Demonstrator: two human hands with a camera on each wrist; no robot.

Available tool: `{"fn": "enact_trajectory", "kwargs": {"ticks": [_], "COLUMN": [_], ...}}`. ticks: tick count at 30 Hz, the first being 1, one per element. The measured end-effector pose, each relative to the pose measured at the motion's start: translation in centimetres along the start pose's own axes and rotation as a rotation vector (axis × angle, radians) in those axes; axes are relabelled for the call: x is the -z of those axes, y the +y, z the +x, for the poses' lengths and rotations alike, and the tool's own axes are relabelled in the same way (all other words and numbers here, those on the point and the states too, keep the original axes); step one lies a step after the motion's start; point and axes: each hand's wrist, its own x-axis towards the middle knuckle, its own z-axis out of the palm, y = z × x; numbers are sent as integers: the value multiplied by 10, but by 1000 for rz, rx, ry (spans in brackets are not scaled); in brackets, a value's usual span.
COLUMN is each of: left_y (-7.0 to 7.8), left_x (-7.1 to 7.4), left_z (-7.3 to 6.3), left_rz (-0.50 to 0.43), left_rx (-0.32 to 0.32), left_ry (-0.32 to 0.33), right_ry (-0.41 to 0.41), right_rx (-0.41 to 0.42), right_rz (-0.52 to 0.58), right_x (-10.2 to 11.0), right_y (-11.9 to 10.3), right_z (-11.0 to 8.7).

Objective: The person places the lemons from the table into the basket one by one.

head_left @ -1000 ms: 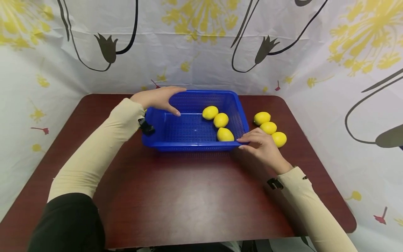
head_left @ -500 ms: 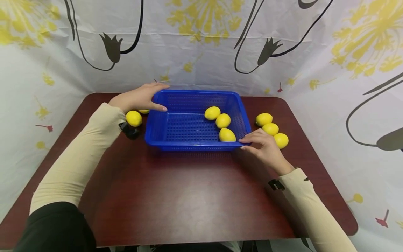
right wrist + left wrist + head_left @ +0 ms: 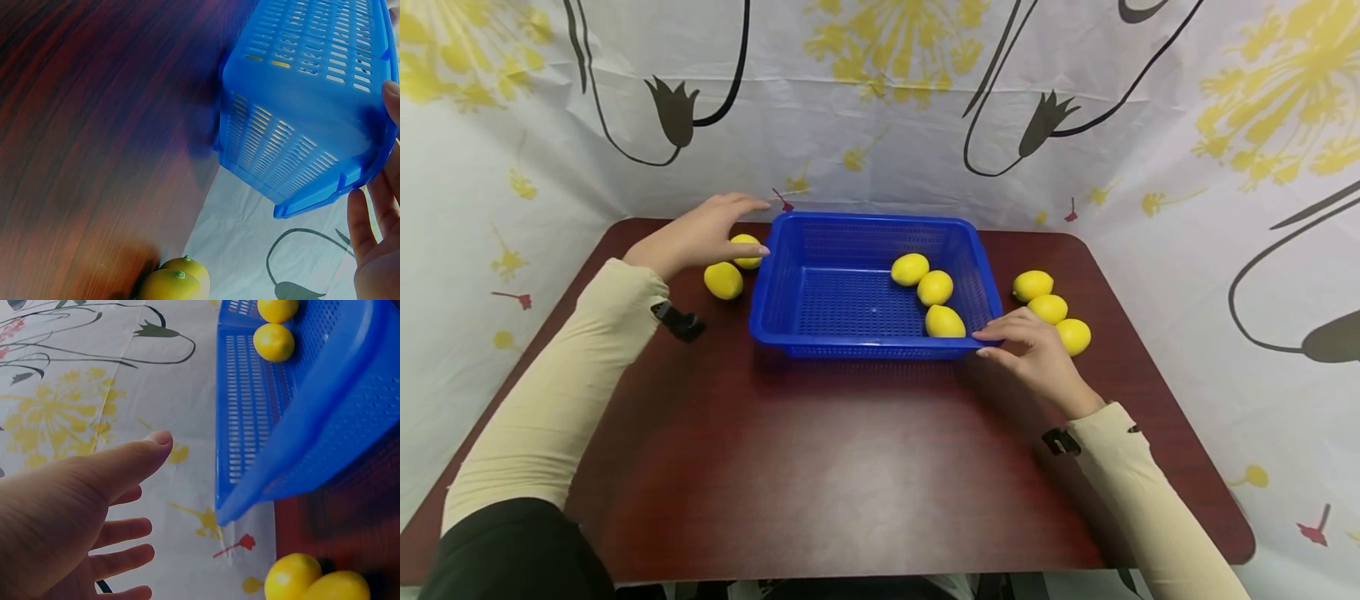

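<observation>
A blue perforated plastic basket (image 3: 865, 342) stands toward the back of the table with three lemons (image 3: 935, 287) inside, along its right half. My right hand (image 3: 1037, 358) holds the basket's near right corner, thumb below the rim and fingers on top. Its fingers (image 3: 359, 219) also show at the rim in the right wrist view. My left hand (image 3: 688, 240) is held in the air left of the basket, thumb and fingers spread and nothing between them. Below it, two lemons (image 3: 723, 282) lie on the table, the farther one partly hidden behind the thumb.
Three more lemons (image 3: 1048, 309) lie in a slanting row on the dark red-brown table (image 3: 850, 467), right of the basket. A white cloth (image 3: 865, 183) with printed flowers hangs behind the table and at both sides.
My left hand has moved left, from over the basket's left end to outside it, bringing the two left lemons into view. The right hand has stayed at the basket's corner.
</observation>
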Motion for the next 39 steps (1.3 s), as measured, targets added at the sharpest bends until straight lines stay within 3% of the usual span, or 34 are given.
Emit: {"fn": "enact_trajectory", "kwargs": {"ticks": [11,21,32,39], "left_y": [-21,-44,-59,-68], "left_x": [-10,-32,-55,-71], "left_z": [-11,-16,-17,-17], "left_rz": [31,39,37,14], "left_rx": [11,50,42,71], "left_ry": [47,41,51,47], "right_ry": [7,9,20,24], "right_rx": [1,7,24,23], "right_rz": [9,0,11,16], "right_x": [0,-2,-3,-3], "right_y": [-3,1,1,1], "right_z": [0,0,0,-1]}}
